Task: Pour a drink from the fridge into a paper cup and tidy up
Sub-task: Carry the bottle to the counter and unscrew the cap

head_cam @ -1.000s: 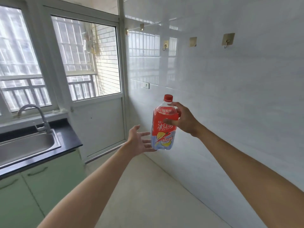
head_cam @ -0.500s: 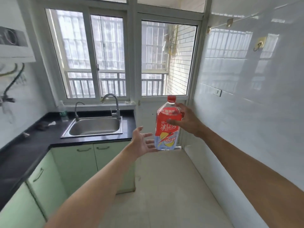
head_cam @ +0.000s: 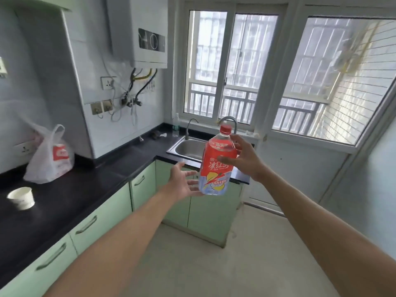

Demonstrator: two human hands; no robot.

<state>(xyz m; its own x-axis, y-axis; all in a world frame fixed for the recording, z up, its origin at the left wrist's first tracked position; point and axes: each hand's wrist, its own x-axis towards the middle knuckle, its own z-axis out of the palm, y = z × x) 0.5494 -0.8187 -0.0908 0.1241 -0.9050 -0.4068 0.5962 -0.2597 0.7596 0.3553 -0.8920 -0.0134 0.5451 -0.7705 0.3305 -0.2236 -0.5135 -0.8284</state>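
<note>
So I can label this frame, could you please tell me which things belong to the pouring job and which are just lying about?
Job: iced tea bottle, gripped by the right hand; left hand, open near its base; paper cup on the counter.
Lying about: white plastic bag; small bottle beside the sink.

Red-labelled, red-capped bottle [head_cam: 217, 166]; white paper cup [head_cam: 21, 197]; black countertop [head_cam: 64, 202]; pale green cabinets [head_cam: 102, 213].

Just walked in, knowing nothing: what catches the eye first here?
A red-labelled drink bottle, capped, held up mid-frame by the right hand, the left hand open by its base. Then a white paper cup on the black counter at far left, near a white plastic bag.
</note>
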